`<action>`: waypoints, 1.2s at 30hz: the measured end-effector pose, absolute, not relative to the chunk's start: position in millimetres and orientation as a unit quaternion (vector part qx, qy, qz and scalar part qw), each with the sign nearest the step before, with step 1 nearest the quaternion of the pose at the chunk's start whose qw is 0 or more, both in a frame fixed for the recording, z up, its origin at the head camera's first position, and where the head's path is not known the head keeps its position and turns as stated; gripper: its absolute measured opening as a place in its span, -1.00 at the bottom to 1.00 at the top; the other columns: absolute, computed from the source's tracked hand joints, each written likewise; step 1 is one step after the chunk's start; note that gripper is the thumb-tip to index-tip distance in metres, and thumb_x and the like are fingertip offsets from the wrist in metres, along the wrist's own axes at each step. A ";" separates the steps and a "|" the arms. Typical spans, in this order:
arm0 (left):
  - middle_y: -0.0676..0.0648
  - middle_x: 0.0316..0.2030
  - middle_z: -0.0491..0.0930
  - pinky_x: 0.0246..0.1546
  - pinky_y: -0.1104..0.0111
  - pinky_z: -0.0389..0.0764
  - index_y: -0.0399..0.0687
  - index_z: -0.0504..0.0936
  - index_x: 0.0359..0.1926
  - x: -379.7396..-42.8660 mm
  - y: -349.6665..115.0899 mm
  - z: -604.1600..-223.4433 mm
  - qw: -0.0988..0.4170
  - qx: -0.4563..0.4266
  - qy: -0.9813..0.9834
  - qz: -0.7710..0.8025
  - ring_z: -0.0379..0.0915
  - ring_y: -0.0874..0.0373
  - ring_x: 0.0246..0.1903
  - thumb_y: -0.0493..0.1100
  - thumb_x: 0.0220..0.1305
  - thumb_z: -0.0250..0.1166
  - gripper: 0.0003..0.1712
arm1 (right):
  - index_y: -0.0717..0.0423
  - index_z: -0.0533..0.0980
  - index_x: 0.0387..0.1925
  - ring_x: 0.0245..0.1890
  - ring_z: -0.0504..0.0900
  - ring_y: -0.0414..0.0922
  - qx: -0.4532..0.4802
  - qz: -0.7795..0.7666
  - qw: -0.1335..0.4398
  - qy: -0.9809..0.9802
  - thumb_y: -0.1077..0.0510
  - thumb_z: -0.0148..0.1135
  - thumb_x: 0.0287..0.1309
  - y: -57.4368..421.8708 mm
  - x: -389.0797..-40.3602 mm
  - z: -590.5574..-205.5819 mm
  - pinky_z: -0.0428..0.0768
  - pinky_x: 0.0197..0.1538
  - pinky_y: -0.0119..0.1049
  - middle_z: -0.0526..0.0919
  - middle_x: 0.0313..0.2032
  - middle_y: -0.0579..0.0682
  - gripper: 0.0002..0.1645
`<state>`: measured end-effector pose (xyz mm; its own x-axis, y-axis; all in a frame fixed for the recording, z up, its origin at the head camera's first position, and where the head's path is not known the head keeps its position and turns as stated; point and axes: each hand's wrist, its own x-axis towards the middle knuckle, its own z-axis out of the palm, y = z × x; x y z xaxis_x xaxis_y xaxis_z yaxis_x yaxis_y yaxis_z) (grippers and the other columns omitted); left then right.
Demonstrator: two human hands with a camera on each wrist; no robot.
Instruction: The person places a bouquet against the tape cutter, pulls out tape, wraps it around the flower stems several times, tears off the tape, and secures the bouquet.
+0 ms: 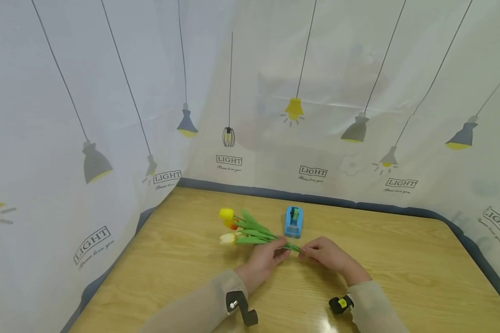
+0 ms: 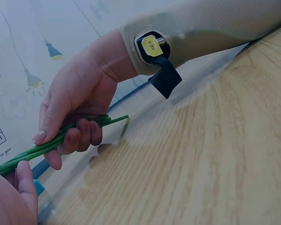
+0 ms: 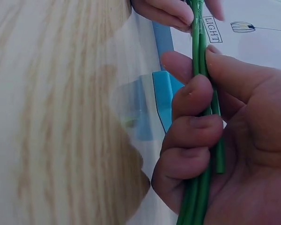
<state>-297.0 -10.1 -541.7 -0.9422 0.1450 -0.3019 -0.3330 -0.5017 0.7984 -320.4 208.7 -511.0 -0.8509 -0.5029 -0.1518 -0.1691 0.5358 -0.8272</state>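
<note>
A small bunch of tulips lies slantwise in the head view, with a yellow bloom [image 1: 227, 213], a red-orange one [image 1: 233, 225] and a cream one [image 1: 228, 238] pointing left. Below the green leaves [image 1: 254, 233], my left hand [image 1: 260, 262] holds the bundle between thumb and fingers. My right hand [image 1: 328, 253] grips the lower stems, its fingers curled round them in the right wrist view, where the green stems [image 3: 200, 56] run through the palm. A shiny patch shows on the stems between the hands. Just beyond them stands a blue tape dispenser [image 1: 293, 229] with a green roll.
The wooden table [image 1: 400, 259] extends round both arms. Behind it and to the left hangs a pale curtain [image 1: 275, 148] printed with lamps, its dark hem along the table edge. Black camera mounts sit on both sleeved wrists.
</note>
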 end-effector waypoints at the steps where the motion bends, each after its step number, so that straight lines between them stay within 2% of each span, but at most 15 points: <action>1: -0.19 0.00 0.68 0.16 0.28 0.75 -0.28 0.65 -0.02 -297.1 -10.2 -541.7 0.138 -0.101 0.480 0.860 0.66 0.09 -0.08 -0.23 0.43 0.40 -0.78 | 0.22 0.80 -0.12 -0.64 0.22 -0.25 -0.195 -0.441 0.188 0.856 0.08 0.17 0.59 208.7 -320.3 -511.1 0.33 -0.47 -0.42 0.49 -0.62 -0.11 -0.63; 3: -0.17 0.02 0.68 0.10 0.31 0.76 -0.27 0.68 0.01 -296.6 -10.2 -540.5 0.131 -0.113 0.479 0.861 0.67 0.11 -0.13 -0.17 0.40 0.45 -0.71 | 0.22 0.80 -0.10 -0.61 0.25 -0.26 -0.195 -0.443 0.182 0.856 0.09 0.21 0.56 208.6 -319.9 -511.4 0.36 -0.45 -0.42 0.63 -0.50 -0.06 -0.66; 8: -0.17 0.16 0.64 -0.03 0.37 0.79 -0.22 0.72 0.13 -297.3 -9.3 -537.8 0.100 -0.148 0.486 0.856 0.68 0.16 -0.20 -0.05 0.33 0.53 -0.54 | 0.16 0.82 -0.17 -0.58 0.28 -0.24 -0.181 -0.429 0.160 0.871 0.08 0.34 0.46 206.3 -318.4 -510.7 0.35 -0.46 -0.40 0.61 -0.53 -0.09 -0.74; 10: -0.20 0.16 0.64 -0.03 0.35 0.80 -0.23 0.72 0.10 -299.0 -8.7 -538.6 0.093 -0.157 0.488 0.853 0.69 0.16 -0.21 -0.08 0.34 0.53 -0.57 | 0.12 0.83 -0.23 -0.57 0.30 -0.21 -0.173 -0.415 0.152 0.880 0.06 0.38 0.43 204.8 -317.5 -510.1 0.34 -0.47 -0.38 0.54 -0.57 -0.10 -0.76; 13: -0.22 0.06 0.70 -0.05 0.33 0.82 -0.29 0.71 0.00 -301.0 -8.1 -538.6 0.086 -0.164 0.488 0.853 0.72 0.14 -0.24 -0.18 0.34 0.51 -0.68 | 0.08 0.82 -0.29 -0.56 0.32 -0.18 -0.167 -0.395 0.145 0.892 0.06 0.39 0.41 203.2 -317.0 -510.0 0.34 -0.47 -0.37 0.56 -0.56 -0.10 -0.78; 19: -0.19 -0.11 0.67 -0.03 0.32 0.82 -0.27 0.64 -0.17 -301.9 -10.0 -538.8 0.091 -0.154 0.495 0.851 0.72 0.11 -0.24 -0.31 0.33 0.44 -0.85 | 0.02 0.68 -0.39 -0.62 0.34 -0.18 -0.192 -0.362 0.160 0.898 -0.02 0.26 0.52 202.3 -317.9 -512.4 0.37 -0.51 -0.35 0.44 -0.61 -0.13 -0.67; 26: -0.15 -0.11 0.63 0.03 0.30 0.81 -0.26 0.63 -0.18 -302.2 -11.8 -540.7 0.102 -0.141 0.507 0.844 0.70 0.09 -0.17 -0.34 0.35 0.40 -0.90 | 0.12 0.68 -0.30 -0.61 0.36 -0.20 -0.195 -0.393 0.211 0.874 -0.04 0.04 0.65 201.7 -316.0 -512.6 0.37 -0.53 -0.36 0.58 -0.52 -0.06 -0.54; 31: -0.13 -0.14 0.63 0.04 0.29 0.81 -0.26 0.63 -0.21 -301.5 -11.2 -542.5 0.102 -0.131 0.508 0.845 0.69 0.10 -0.17 -0.35 0.36 0.38 -0.93 | 0.17 0.70 -0.27 -0.55 0.42 -0.18 -0.173 -0.404 0.211 0.873 -0.07 -0.05 0.68 201.5 -314.4 -512.7 0.40 -0.46 -0.36 0.64 -0.51 -0.06 -0.44; 36: -0.11 -0.17 0.62 0.06 0.28 0.80 -0.25 0.63 -0.24 -300.7 -12.0 -543.7 0.101 -0.124 0.504 0.849 0.67 0.10 -0.17 -0.38 0.36 0.35 -0.95 | 0.17 0.71 -0.32 -0.57 0.38 -0.19 -0.166 -0.405 0.205 0.875 -0.06 -0.04 0.69 201.0 -314.9 -515.4 0.37 -0.46 -0.38 0.62 -0.56 -0.09 -0.43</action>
